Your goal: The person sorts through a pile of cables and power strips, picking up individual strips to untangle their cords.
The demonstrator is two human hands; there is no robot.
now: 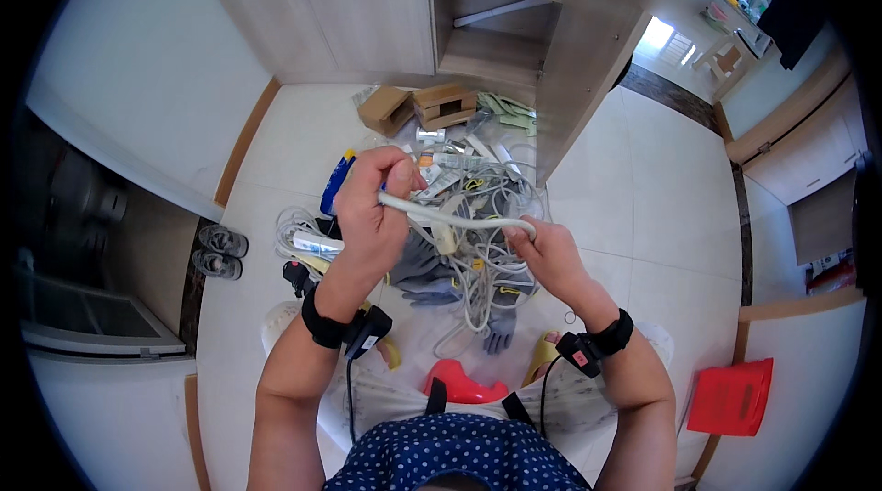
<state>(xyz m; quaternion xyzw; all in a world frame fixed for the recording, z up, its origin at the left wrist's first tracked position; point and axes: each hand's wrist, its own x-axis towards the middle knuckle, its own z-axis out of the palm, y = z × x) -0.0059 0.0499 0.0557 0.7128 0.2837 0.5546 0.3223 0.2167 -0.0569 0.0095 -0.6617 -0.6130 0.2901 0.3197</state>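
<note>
A white cable [450, 216] runs between my two raised hands, bowed a little. My left hand [375, 206] is closed round one part of it. The fingers of my right hand [548, 252] pinch it farther right, where the cable bends downward. Below and beyond my hands, a tangle of white and grey cables [478, 282] lies on the floor. Grey work gloves [424, 272] are mixed into this heap, partly covered by the cables. Another coil of white cable [292, 226] lies left of my left forearm.
Open brown cardboard boxes [386, 111] and green packets [507, 112] lie beyond the heap, before a wooden cabinet [496, 55] with its door [588, 50] swung open. Grey shoes [220, 250] stand at the left wall. A red bin [731, 397] is at the right. Something red [459, 383] lies between my legs.
</note>
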